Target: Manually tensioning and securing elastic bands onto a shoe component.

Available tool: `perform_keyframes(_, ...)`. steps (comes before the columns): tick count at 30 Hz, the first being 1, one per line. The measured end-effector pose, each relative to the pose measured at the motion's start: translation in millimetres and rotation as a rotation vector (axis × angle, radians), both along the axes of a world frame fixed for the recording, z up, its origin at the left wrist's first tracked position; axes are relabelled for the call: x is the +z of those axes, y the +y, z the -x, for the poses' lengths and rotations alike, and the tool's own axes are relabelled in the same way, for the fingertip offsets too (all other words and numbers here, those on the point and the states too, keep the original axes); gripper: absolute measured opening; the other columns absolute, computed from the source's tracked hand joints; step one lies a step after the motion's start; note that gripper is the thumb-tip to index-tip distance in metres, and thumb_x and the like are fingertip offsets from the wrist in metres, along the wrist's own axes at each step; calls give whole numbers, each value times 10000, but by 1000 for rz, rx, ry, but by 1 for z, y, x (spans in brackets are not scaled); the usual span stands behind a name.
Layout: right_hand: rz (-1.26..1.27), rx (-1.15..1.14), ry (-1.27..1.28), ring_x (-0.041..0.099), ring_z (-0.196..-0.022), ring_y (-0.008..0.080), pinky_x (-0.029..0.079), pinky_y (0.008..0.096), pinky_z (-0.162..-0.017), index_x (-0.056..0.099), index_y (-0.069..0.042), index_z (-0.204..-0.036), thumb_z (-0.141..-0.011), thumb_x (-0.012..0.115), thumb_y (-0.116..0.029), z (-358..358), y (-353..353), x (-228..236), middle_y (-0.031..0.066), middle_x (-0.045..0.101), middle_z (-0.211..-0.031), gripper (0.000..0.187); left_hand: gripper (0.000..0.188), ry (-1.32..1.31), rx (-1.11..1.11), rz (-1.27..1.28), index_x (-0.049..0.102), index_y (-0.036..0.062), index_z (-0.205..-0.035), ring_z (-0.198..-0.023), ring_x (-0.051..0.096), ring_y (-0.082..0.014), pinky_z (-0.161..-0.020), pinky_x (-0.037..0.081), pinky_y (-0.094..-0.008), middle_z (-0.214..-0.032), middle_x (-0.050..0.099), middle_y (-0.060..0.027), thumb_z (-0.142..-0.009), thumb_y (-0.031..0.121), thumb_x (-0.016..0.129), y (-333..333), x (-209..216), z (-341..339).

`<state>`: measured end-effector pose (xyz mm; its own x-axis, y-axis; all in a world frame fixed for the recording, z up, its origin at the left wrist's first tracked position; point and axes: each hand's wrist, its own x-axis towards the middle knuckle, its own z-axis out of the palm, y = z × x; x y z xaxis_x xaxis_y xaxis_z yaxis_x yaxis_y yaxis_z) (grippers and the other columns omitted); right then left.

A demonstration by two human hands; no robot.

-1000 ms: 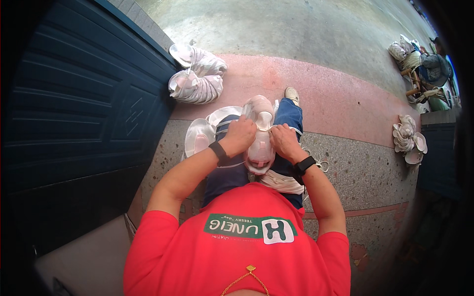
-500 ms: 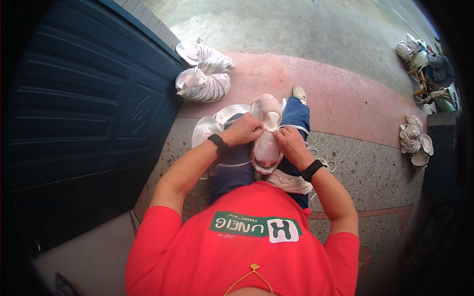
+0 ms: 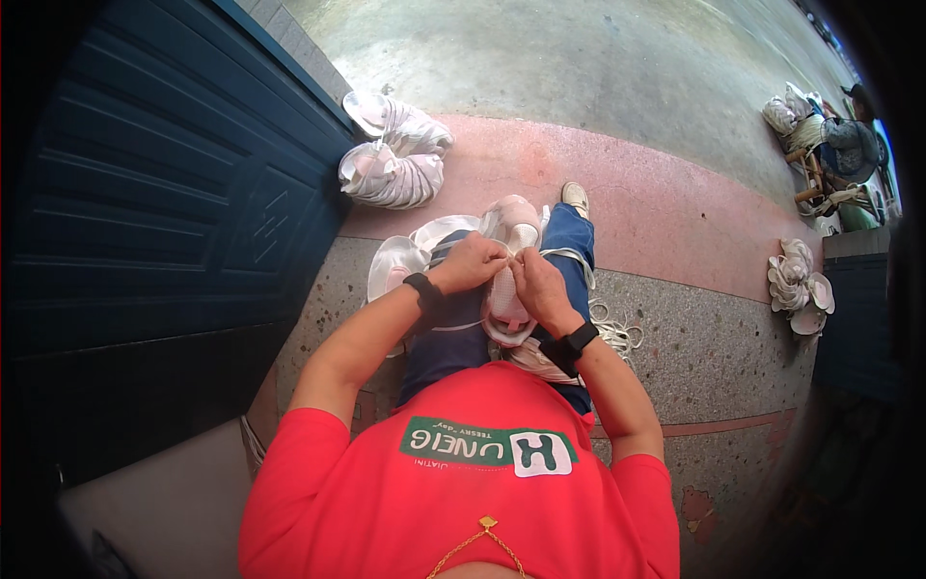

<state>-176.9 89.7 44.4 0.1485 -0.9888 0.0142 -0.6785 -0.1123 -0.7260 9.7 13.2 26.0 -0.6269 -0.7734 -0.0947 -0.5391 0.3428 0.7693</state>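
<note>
A pale pink and white shoe upper (image 3: 507,305) rests lengthwise on my lap, between my blue-trousered thighs. Over its middle, my left hand (image 3: 477,261) and my right hand (image 3: 540,288) are closed in pinches, fingertips nearly touching. Both pinch a thin white shoelace, though its ends are mostly hidden by the fingers. Beside my left thigh lie more pale shoe uppers (image 3: 394,267) with rounded white edges. A white lace loops around my right knee. Loose white laces (image 3: 619,333) hang in a tangle to the right of my right thigh.
Bundled shoe uppers (image 3: 391,176) stand by the dark blue door (image 3: 145,212) at the left. A smaller bundle (image 3: 801,289) lies at the right. Farther off at the upper right, a person (image 3: 854,145) sits among pale bundles and a wooden frame.
My hands have drawn together over the shoe upper, the right one moving left toward the left one. The whole view has shifted slightly.
</note>
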Motion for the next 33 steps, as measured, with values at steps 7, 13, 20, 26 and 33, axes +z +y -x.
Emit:
perform_keyframes(7,257,120,527,677,-748,320,480,459,-749,637,-88,-876,-928,643,-221,-3,-12,-43,127,669,-785,143,195,-32,43,67,769,39,-932,-899,682,-378,-807,531,-451,-924,738,-166,-891,209,683,5,-1,2)
perform_keyframes(13,220,198,256,649,-693,323,414,456,-749,615,-92,-854,-906,635,-177,25,13,-20,129,628,-700,102,232,33,-8,430,726,54,-1084,-1048,615,-336,-963,481,-440,-1105,709,-99,-857,105,725,40,24,8)
perform_keyframes(20,-84,-92,-307,658,-828,403,480,476,-747,614,0,-931,-1050,532,-197,48,31,2,232,658,-864,245,153,175,34,156,752,48,-998,-921,644,-344,-830,524,-415,-921,689,-130,-860,113,766,44,34,38)
perform_keyframes(26,-245,-301,-771,618,-851,163,488,307,-778,695,15,-1132,-1075,574,-243,56,12,9,83,643,-917,290,198,335,212,-384,769,-11,-1032,-841,692,-133,-763,533,-279,-938,760,-99,-936,161,751,51,96,53)
perform_keyframes(33,-174,-166,-804,619,-949,128,484,276,-849,728,0,-1223,-1046,645,-214,39,7,24,69,676,-1021,290,272,339,404,-470,750,-27,-1098,-855,638,-55,-761,518,-239,-943,751,-26,-1000,224,706,51,84,45)
